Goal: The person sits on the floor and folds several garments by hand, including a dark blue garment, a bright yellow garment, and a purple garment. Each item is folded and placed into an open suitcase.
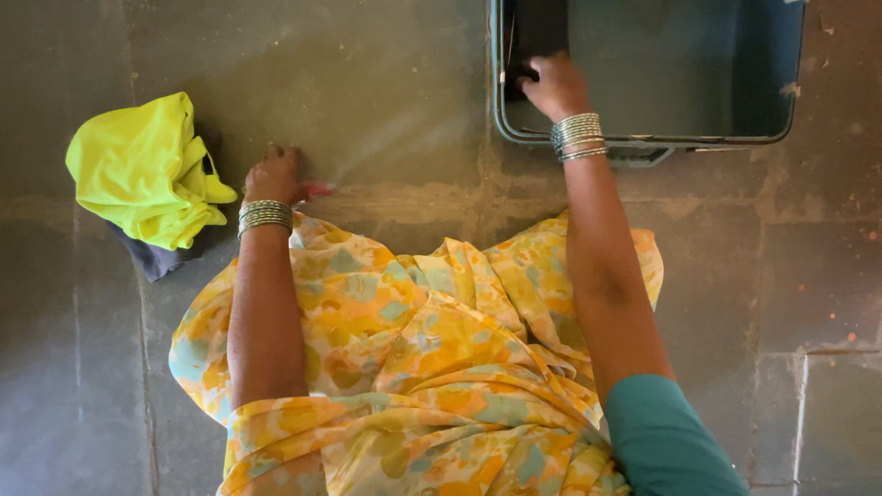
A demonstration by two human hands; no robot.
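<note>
We are noting our right hand (555, 85) closing its fingers on a dark cloth (536, 32) at the near-left corner inside the grey tub (643, 140), while our left hand (274, 176), fingers curled on something pink, is propping us on the floor (395, 101) left of the tub, so we are risking the cloth snagging on the rim.

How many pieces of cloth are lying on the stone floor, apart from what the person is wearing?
2: a bright yellow-green crumpled cloth left of the left hand, and a dark grey cloth lying mostly hidden beneath it. More could be hidden under the pile.
</note>
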